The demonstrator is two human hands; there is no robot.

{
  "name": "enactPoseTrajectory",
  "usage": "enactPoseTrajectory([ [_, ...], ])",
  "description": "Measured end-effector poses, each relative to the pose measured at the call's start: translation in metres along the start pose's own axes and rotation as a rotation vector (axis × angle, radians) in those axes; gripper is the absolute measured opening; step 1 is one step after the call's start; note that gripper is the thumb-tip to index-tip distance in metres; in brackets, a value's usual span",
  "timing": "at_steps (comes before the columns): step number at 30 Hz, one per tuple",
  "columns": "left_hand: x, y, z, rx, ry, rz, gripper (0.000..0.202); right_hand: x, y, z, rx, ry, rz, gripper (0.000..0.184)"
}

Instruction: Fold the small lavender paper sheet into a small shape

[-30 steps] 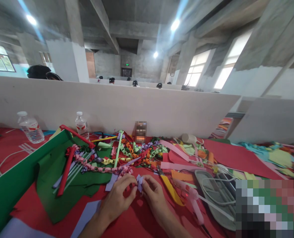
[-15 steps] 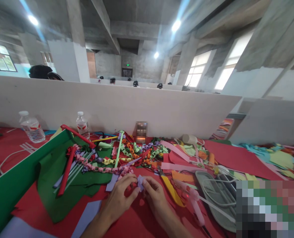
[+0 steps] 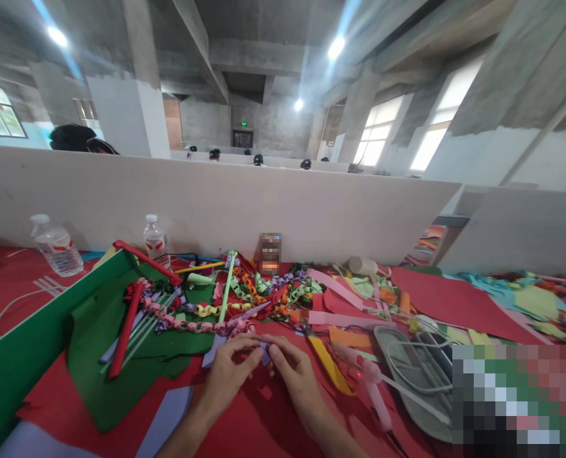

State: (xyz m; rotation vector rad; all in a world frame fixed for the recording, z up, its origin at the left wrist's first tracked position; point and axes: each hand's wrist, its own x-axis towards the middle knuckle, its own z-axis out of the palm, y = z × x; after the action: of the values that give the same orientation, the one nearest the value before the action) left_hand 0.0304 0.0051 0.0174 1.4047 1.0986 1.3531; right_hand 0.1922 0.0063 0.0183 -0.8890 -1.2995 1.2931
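Observation:
Between my fingertips is a small folded piece of purple paper [image 3: 264, 353], mostly covered by the fingers. My left hand [image 3: 235, 369] pinches it from the left, and my right hand [image 3: 290, 367] grips it from the right, thumbs toward me. Both hands are just above the red table covering [image 3: 254, 426]. Right behind them lies a paper chain [image 3: 201, 327] of pink links, with a purple paper strip [image 3: 212, 351] beside my left hand. Yellow-handled scissors or a cutter [image 3: 328, 362] rest to the right of my right hand.
A pink glue gun [image 3: 373, 385] lies at the right, near a grey tray [image 3: 407, 401] with a cable. Green paper [image 3: 96, 375], red rolled tubes [image 3: 128, 331] and two water bottles [image 3: 56, 248] are left. A white partition [image 3: 216, 203] stands behind the piled chains.
My fingers have closed further over the purple paper, so less of it shows. My hands have drawn slightly closer together. The whole view has shifted a little.

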Motion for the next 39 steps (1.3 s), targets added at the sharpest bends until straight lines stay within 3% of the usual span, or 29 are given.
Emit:
enactPoseTrajectory([
  [3,0.0015,-0.0029,0.0013,-0.237,0.015,-0.198,0.035,-0.0014,-0.0035,0.0021,-0.018,0.081,-0.041,0.041],
  [6,0.0021,-0.0016,0.0024,-0.338,0.072,-0.280,0.044,-0.0032,-0.0055,0.0042,-0.035,0.128,-0.068,0.037],
  [20,0.0037,0.0027,-0.0038,-0.336,-0.025,-0.235,0.039,-0.0019,-0.0064,0.0010,-0.122,0.170,-0.029,0.037],
  [24,0.0046,-0.0010,-0.0036,-0.276,0.016,-0.222,0.038,-0.0031,-0.0061,0.0019,-0.121,0.157,-0.032,0.037],
  [33,0.0056,-0.0003,-0.0068,-0.016,0.086,-0.046,0.018,-0.0047,-0.0022,0.0039,-0.188,0.139,-0.045,0.037],
  [39,0.0048,-0.0008,-0.0056,-0.048,0.005,-0.095,0.024,-0.0030,-0.0087,-0.0019,-0.345,0.131,-0.143,0.029],
])
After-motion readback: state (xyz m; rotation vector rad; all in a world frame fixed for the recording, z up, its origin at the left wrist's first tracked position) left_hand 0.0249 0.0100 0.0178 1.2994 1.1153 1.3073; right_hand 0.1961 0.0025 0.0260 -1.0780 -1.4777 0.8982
